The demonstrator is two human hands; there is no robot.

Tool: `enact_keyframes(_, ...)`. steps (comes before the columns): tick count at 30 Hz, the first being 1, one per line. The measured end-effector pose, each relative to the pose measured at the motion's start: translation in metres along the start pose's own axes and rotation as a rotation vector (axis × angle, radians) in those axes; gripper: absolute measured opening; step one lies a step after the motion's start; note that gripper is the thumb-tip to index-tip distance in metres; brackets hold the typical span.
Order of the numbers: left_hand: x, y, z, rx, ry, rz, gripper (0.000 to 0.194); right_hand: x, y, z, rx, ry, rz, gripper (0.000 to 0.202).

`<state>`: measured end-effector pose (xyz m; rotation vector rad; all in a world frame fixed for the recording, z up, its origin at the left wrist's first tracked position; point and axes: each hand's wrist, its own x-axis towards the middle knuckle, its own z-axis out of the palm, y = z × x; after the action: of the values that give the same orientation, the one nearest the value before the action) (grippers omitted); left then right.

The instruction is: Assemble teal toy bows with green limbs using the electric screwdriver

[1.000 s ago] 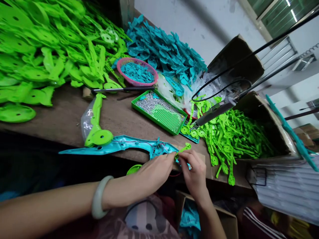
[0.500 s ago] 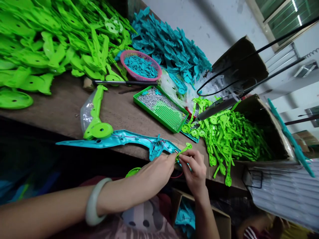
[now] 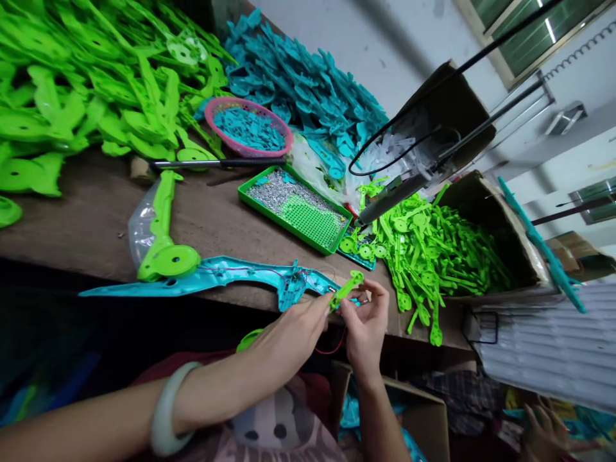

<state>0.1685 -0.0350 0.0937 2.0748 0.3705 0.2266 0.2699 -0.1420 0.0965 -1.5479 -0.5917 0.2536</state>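
A long, curved turquoise plastic shell (image 3: 231,269) lies hollow side up along the table's front edge, thin wires running inside it. At its right end my left hand (image 3: 301,330) is closed, its fingertips pinching the lower end of a small lime-green plastic arm (image 3: 347,287). Opposite it, my right hand (image 3: 366,324) is closed around the shell's right end, thumb close to the green arm. A loop of red wire (image 3: 332,350) hangs below the hands. Across the shell's left part rests a larger lime-green piece (image 3: 176,258) with a round disc. My fingers hide the contact point.
Behind the shell sit a green tray (image 3: 289,215) of small metal parts and a pink basket (image 3: 212,119) of turquoise pieces. An electric screwdriver (image 3: 392,196) hangs at right, by a box of green arms (image 3: 447,250). Another person's hand (image 3: 543,430) shows lower right.
The view has shifted, so the table's things appear further left. The green arm has turned to show more of its broad face, and my right hand's fingers have moved around the shell's end.
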Motion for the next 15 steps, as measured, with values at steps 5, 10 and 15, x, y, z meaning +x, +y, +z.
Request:
enact_keyframes(5, 0.006, -0.003, -0.005, 0.153, 0.062, 0.099, 0.045, 0.001, -0.006, 0.005, 0.174, 0.087, 0.034, 0.040)
enact_keyframes(10, 0.002, -0.001, -0.003, 0.315, 0.127, 0.207, 0.046, 0.009, -0.010, 0.012, 0.336, -0.043, 0.331, 0.037)
enact_keyframes(15, 0.004, 0.003, -0.006, 0.217, 0.000, 0.084, 0.044, 0.013, -0.008, 0.010, 0.371, -0.136, 0.408, 0.035)
